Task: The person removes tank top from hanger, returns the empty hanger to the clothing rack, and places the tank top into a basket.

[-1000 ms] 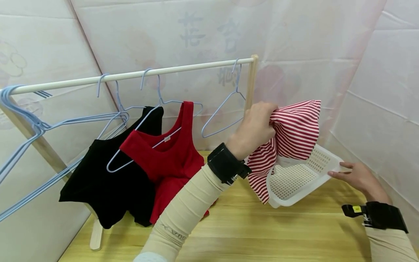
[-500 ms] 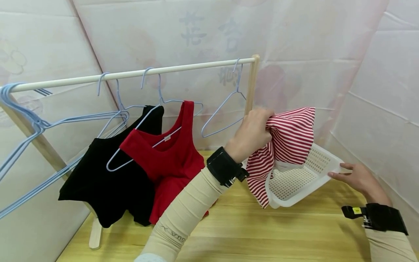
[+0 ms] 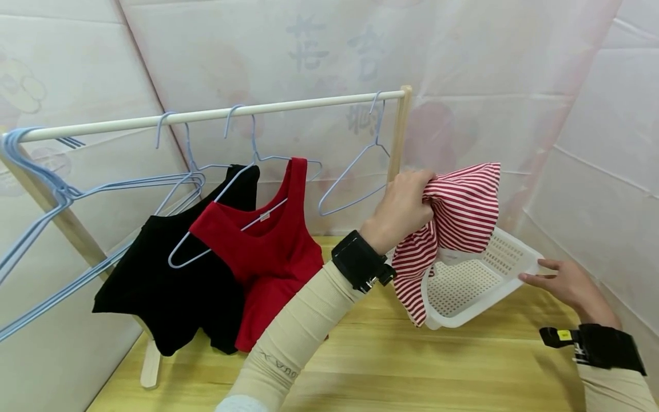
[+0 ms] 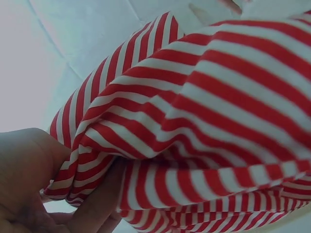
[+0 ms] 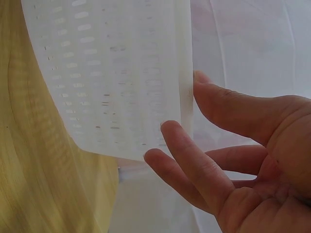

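Left to right, as I see it: a cluster of blue wire hangers (image 3: 63, 194) hooked at the left end of a white rail (image 3: 298, 106). Next along, a black garment (image 3: 170, 280) on its own blue hanger; then a red sleeveless top (image 3: 278, 252), also on a hanger, overlapping the black one in front, small pale label at the neckline. Near the rail's right end, by the wooden post (image 3: 400, 134), one bare blue hanger (image 3: 349, 170). Just right of that, the left hand (image 3: 404, 206): thumb and fingers pinching a gathered fold of cloth. The cloth is a red-and-white striped garment (image 3: 465, 209), held up and draped over the left part of a white perforated basket (image 3: 484, 306), one portion dropping outside the basket's left side. Cannot tell whether that portion touches the table. The basket sits at the right of the wooden table (image 3: 370, 366); whether its base lies fully flat, cannot tell. Far right, the right hand (image 3: 571, 289): pinching the basket's right rim, thumb on one side, fingertips against the perforated outer wall, other fingers loosely bent.
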Tool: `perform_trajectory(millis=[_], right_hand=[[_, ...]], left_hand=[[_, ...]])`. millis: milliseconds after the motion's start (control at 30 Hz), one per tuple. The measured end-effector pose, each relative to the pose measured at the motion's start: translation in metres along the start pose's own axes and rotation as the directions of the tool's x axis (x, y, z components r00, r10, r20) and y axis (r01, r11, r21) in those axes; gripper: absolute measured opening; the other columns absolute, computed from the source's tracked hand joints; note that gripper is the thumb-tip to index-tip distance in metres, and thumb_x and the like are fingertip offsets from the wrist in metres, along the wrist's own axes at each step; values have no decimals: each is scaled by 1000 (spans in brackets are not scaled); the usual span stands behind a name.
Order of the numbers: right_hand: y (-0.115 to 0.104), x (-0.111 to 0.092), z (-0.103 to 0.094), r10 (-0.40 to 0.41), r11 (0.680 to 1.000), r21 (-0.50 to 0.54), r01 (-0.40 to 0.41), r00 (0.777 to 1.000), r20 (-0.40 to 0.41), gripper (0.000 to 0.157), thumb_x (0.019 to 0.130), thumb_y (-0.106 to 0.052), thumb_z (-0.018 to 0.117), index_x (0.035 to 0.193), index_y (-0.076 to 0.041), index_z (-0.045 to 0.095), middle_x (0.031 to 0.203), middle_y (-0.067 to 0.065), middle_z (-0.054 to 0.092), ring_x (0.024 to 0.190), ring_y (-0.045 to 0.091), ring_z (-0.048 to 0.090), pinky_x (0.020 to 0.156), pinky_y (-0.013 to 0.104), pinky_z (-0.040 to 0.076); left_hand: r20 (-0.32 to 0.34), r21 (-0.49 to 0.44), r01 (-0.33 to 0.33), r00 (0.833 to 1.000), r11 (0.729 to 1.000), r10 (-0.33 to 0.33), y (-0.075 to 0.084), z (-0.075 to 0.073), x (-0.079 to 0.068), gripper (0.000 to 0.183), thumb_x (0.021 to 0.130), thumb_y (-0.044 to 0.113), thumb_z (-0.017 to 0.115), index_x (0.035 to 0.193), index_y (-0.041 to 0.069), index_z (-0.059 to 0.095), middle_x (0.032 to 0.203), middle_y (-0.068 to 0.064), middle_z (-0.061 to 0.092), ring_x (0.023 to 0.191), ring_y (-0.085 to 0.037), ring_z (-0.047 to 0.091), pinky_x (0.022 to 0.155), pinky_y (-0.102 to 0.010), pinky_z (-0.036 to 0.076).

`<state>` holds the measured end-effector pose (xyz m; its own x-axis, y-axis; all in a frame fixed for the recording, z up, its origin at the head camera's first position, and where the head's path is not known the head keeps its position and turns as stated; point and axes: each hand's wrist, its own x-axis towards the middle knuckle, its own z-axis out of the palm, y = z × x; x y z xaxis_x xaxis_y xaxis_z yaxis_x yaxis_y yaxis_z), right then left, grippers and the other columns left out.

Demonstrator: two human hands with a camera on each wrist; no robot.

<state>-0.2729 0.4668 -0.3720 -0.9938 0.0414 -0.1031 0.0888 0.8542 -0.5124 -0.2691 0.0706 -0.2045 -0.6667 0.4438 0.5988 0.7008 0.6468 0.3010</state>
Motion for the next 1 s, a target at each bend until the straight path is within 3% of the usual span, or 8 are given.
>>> perform_trajectory(millis=[233, 500, 667, 1000], right_hand=[[-1, -1, 2, -6, 1000, 0, 6, 1000, 1, 101, 102, -56, 56, 150, 23, 18, 145, 50, 33, 128, 68, 41, 92, 72, 44], [0, -1, 0, 14, 1000, 17, -14, 1000, 19, 104, 100, -59, 56, 153, 20, 14, 147, 52, 26, 130, 70, 36, 95, 76, 41], [2, 0, 0, 10, 1000, 23, -10, 1000, 15, 106, 100, -61, 56, 154, 19, 13, 147, 51, 27, 131, 70, 34, 94, 76, 40], [3, 0, 1, 13, 1000, 28, -13, 1000, 6, 106, 99, -62, 56, 154, 19, 15, 147, 52, 26, 130, 70, 36, 93, 74, 43]], left_hand=[[0, 28, 25, 1000, 999, -25, 4, 5, 13, 38, 85, 0, 68, 121, 14, 68, 110, 2, 70, 105, -13, 61, 92, -25, 46], [-6, -27, 19, 1000, 999, -19, 12, 8, 28, 43, 87, -1, 67, 127, 15, 66, 115, 3, 70, 102, -11, 58, 87, -20, 44], [-23, -16, 18, 1000, 1000, -19, 12, 11, 33, 46, 86, -3, 65, 127, 15, 63, 119, 3, 68, 107, -11, 58, 91, -22, 45], [122, -54, 30, 992, 998, -23, -2, 35, 29, 35, 85, -5, 67, 114, 14, 67, 105, 3, 68, 90, -8, 53, 73, -16, 39]])
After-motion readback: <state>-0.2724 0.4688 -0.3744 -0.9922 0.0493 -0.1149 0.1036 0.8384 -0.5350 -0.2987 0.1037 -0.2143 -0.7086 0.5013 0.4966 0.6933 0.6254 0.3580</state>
